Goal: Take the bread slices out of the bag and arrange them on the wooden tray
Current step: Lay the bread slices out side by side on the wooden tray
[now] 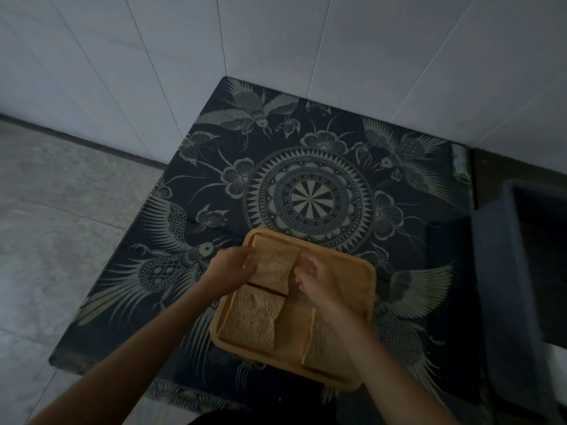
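Observation:
A square wooden tray (pixel 352 271) lies on the near part of a dark patterned table. Three brown bread slices lie on it: a far-left slice (pixel 274 268), a near-left slice (pixel 251 320) and a near-right slice (pixel 325 348), the last partly hidden by my right forearm. My left hand (pixel 230 268) touches the left edge of the far-left slice. My right hand (pixel 319 283) rests at that slice's right edge, fingers curled. No bag is in view.
The table (pixel 306 185) has a dark cloth with bird and mandala prints under glass, set in a corner of white tiled walls. A dark grey bin (pixel 521 271) stands at the right. Grey floor tiles lie to the left.

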Action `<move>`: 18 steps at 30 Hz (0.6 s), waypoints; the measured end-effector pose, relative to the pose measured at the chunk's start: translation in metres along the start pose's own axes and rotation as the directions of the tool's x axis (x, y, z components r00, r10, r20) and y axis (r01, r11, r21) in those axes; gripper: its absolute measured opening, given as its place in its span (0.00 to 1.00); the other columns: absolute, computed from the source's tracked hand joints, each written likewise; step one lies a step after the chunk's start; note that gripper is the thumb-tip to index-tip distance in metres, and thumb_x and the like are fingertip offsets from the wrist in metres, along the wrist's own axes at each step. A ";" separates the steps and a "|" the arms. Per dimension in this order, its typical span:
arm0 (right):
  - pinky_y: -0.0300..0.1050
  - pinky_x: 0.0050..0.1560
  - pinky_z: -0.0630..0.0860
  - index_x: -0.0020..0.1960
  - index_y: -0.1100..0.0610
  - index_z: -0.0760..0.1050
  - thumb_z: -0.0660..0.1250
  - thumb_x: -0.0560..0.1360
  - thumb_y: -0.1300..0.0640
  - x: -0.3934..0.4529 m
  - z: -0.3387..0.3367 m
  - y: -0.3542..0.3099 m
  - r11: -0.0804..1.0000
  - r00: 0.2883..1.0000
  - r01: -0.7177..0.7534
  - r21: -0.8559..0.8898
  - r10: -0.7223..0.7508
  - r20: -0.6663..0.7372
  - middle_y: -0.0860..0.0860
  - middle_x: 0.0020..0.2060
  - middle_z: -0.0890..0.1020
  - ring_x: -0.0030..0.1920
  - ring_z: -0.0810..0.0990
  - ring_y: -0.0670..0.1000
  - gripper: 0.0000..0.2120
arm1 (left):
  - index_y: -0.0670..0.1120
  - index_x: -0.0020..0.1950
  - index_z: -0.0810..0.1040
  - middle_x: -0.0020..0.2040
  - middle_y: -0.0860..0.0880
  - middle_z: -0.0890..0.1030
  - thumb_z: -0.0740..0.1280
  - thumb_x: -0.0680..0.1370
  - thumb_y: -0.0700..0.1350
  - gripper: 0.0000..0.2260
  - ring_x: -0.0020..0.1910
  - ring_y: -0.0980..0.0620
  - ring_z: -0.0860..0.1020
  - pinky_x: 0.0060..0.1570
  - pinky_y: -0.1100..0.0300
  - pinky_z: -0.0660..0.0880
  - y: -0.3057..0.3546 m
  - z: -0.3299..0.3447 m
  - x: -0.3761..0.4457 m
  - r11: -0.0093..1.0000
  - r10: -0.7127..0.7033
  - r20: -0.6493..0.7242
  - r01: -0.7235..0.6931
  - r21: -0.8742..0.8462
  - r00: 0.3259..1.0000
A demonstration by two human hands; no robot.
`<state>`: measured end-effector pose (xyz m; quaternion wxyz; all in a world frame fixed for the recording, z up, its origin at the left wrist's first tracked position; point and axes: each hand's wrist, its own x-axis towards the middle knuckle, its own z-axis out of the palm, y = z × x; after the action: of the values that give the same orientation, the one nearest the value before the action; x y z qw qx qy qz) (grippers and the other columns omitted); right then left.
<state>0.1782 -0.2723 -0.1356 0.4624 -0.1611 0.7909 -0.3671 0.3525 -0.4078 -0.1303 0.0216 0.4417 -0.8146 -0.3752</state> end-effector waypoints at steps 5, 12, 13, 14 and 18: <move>0.45 0.51 0.84 0.70 0.48 0.76 0.67 0.82 0.52 -0.022 -0.038 0.012 0.998 0.998 0.062 -0.023 -0.062 0.009 0.51 0.56 0.84 0.54 0.84 0.49 0.17 | 0.48 0.69 0.79 0.63 0.49 0.83 0.68 0.80 0.47 0.17 0.56 0.53 0.83 0.53 0.60 0.78 0.019 0.012 -0.024 0.993 0.089 0.044 -0.085 -0.078 0.995; 0.49 0.56 0.83 0.63 0.51 0.80 0.69 0.81 0.52 -0.058 -0.088 0.051 0.995 0.990 0.022 0.095 -0.008 -0.141 0.50 0.51 0.85 0.51 0.85 0.50 0.11 | 0.50 0.67 0.79 0.58 0.53 0.84 0.67 0.80 0.48 0.15 0.54 0.60 0.80 0.58 0.58 0.79 0.047 0.049 -0.055 0.981 0.131 0.200 -0.098 -0.167 0.971; 0.51 0.58 0.83 0.63 0.52 0.79 0.69 0.81 0.53 -0.064 -0.093 0.059 0.993 0.986 0.018 0.117 0.001 -0.165 0.51 0.52 0.85 0.52 0.85 0.51 0.12 | 0.50 0.67 0.79 0.59 0.53 0.83 0.67 0.80 0.48 0.15 0.55 0.58 0.80 0.57 0.58 0.79 0.050 0.056 -0.060 0.983 0.110 0.227 -0.071 -0.171 0.968; 0.53 0.60 0.82 0.63 0.53 0.79 0.69 0.81 0.53 -0.070 -0.097 0.067 0.991 0.983 0.011 0.136 0.014 -0.184 0.52 0.53 0.84 0.53 0.85 0.52 0.12 | 0.50 0.68 0.78 0.59 0.53 0.82 0.67 0.80 0.49 0.16 0.55 0.57 0.79 0.55 0.60 0.77 0.052 0.063 -0.063 0.985 0.080 0.253 -0.037 -0.171 0.964; 0.54 0.64 0.80 0.66 0.55 0.78 0.67 0.82 0.54 -0.089 -0.101 0.097 0.993 0.972 -0.049 0.105 0.072 -0.226 0.54 0.57 0.83 0.58 0.82 0.53 0.14 | 0.49 0.71 0.75 0.62 0.51 0.81 0.66 0.80 0.52 0.19 0.59 0.54 0.79 0.60 0.54 0.76 0.059 0.084 -0.073 0.988 0.004 0.341 0.050 -0.147 0.940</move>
<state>0.1466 -0.1098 -0.1215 0.3866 -0.0704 0.8243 -0.4076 0.3246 -0.2853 -0.1313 -0.0898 0.3768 -0.7695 -0.5078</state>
